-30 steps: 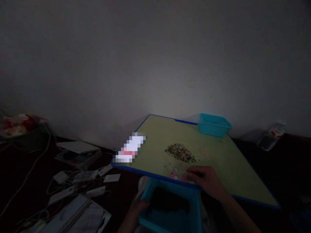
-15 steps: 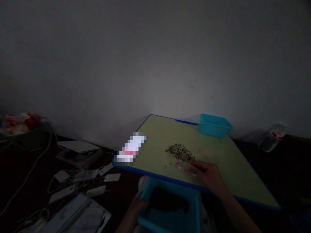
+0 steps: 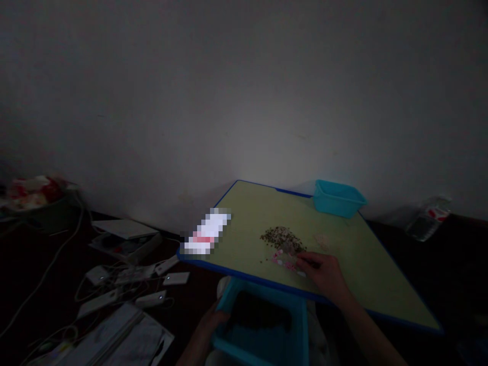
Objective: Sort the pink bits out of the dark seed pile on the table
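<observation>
My right hand (image 3: 324, 272) is over the table's near part, thumb and fingers pinched together on the edge of what looks like a small clear plastic bag with pink and white spots (image 3: 282, 258). Just beyond the bag lies a pile of small dark and pale bits (image 3: 281, 237), too small to name. A fainter patch of pale bits (image 3: 323, 241) is to the right of it. My left hand (image 3: 213, 321) is closed on the left rim of a blue plastic basin (image 3: 263, 351) below the table edge. Dark material (image 3: 261, 311) lies inside this basin.
The pale green table (image 3: 244, 203) has a blue edge. A second blue basin (image 3: 337, 198) stands at its back right, and a blurred bright phone-like object (image 3: 208, 234) lies left. Power strips and cables (image 3: 125, 277) cover the floor at left; a plastic bottle (image 3: 429, 218) is at right.
My right hand and the spotted bag have shifted slightly left. The lower basin has also moved a little left with my left hand.
</observation>
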Tool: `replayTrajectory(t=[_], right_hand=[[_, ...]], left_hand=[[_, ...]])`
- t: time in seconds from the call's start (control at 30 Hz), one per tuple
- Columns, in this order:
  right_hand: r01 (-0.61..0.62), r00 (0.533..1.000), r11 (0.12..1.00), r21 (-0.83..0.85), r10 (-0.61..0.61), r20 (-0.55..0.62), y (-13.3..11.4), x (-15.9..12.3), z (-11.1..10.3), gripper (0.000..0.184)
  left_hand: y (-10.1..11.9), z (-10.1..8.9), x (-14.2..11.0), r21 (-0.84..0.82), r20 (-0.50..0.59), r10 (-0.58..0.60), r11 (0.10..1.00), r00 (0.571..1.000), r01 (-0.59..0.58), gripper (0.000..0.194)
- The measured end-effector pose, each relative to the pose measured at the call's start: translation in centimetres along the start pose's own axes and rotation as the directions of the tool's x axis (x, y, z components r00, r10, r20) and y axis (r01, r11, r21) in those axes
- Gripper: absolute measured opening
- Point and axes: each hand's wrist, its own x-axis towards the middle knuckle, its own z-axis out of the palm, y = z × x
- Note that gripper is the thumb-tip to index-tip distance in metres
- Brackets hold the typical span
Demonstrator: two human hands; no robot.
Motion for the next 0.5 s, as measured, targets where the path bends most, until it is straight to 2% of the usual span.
replayTrajectory(t=[0.03, 0.13, 0.2, 0.27, 0.37, 0.4, 0.47, 0.5], right_hand=[[-0.005, 1.0, 1.0, 0.0, 0.005, 0.001, -0.1, 0.0, 0.0, 0.027], [-0.012, 1.0, 1.0, -0.005, 0.012, 0.009, -0.3, -0.1, 0.2, 0.028], [-0.006, 1.0, 1.0, -0.009, 0.007, 0.012, -0.6, 0.0, 0.4, 0.029], [0.003, 1.0, 1.0, -0.005, -0.003, 0.02, -1.0, 0.2, 0.7, 0.03], [0.013, 0.999, 1.0, 0.014, -0.013, 0.051, -1.7, 0.5, 1.3, 0.029], [0.019, 0.997, 1.0, 0.022, -0.02, 0.073, -2.0, 0.5, 1.5, 0.029], [0.035, 0.991, 0.998, 0.044, -0.041, 0.129, -2.6, 0.4, 1.7, 0.027], [0.04, 0.986, 0.997, 0.06, -0.049, 0.158, -2.9, 0.2, 1.7, 0.026]], left_hand=[[0.0, -0.2, 0.2, 0.0, -0.01, -0.003, 1.0, 1.0, 0.003, 0.05], [-0.1, -0.8, 0.5, 0.029, -0.047, 0.091, 0.996, 0.995, -0.09, 0.043], [0.0, -1.1, 0.6, 0.041, -0.013, 0.063, 0.997, 0.998, -0.063, 0.041], [0.3, -1.3, 0.7, 0.032, -0.015, 0.103, 0.994, 0.995, -0.103, 0.046], [0.6, -1.1, 0.4, 0.061, -0.013, -0.016, 0.998, 1.0, 0.017, 0.048], [0.6, -0.9, 0.1, 0.055, -0.02, -0.017, 0.998, 1.0, 0.018, 0.047], [0.5, -0.5, -0.5, -0.001, -0.073, 0.123, 0.992, 0.99, -0.124, 0.045], [0.4, -0.2, -0.9, -0.019, -0.082, 0.142, 0.989, 0.986, -0.144, 0.044]])
